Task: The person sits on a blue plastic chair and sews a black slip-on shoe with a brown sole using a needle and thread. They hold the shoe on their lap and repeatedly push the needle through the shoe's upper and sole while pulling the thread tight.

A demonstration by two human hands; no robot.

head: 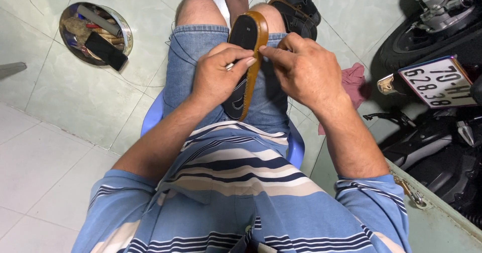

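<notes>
While seated on a blue plastic chair (150,117), holds a black sandal (246,67) with a tan sole edge on its side across the lap; left hand (218,77) clasped over the sandal's near flank, pinching a thin metal tool (230,66); right hand (301,67) pinched at the sandal's tan rim, fingertips touching it; beyond the sandal, two dark shoes (296,7) on the tiled floor; left of the sandal, well apart, a round metal tin (95,32) of tools; right of the sandal, a red rag (354,79) and a parked motorbike (437,47).
</notes>
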